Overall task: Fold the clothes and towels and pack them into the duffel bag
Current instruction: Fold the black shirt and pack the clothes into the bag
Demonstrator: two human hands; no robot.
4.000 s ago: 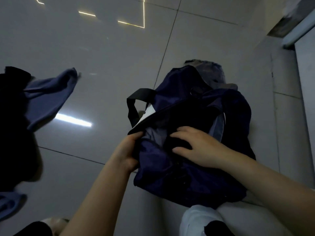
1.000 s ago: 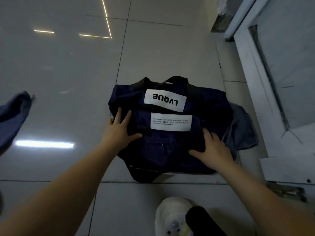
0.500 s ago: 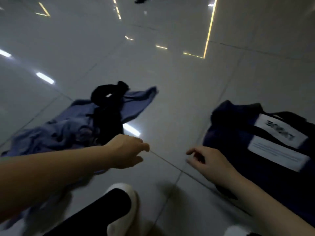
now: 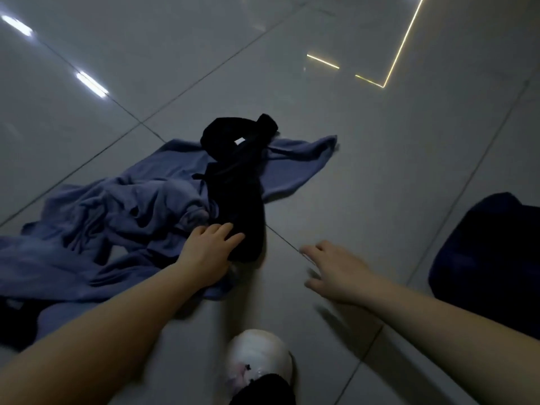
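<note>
The left hand (image 4: 209,247) lies with straight fingers on the near end of a crumpled black garment (image 4: 236,182), which sprawls across a rumpled blue-grey fabric heap (image 4: 117,217) on the glossy grey tiled floor (image 4: 380,171). The right hand (image 4: 336,270) hovers relaxed, holding nothing. A navy fabric duffel bag (image 4: 491,258) sits at the right edge.

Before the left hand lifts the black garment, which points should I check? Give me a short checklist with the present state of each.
1. Left hand on black garment: ok, fingers rest on its near end.
2. Grip closed: not ok, fingers lie flat.
3. Garment free of blue cloth: not ok, it lies across it.
4. Right hand free: ok, open above the floor.
5. Duffel bag within reach: ok, at the right.
6. Bag open: cannot tell.
</note>
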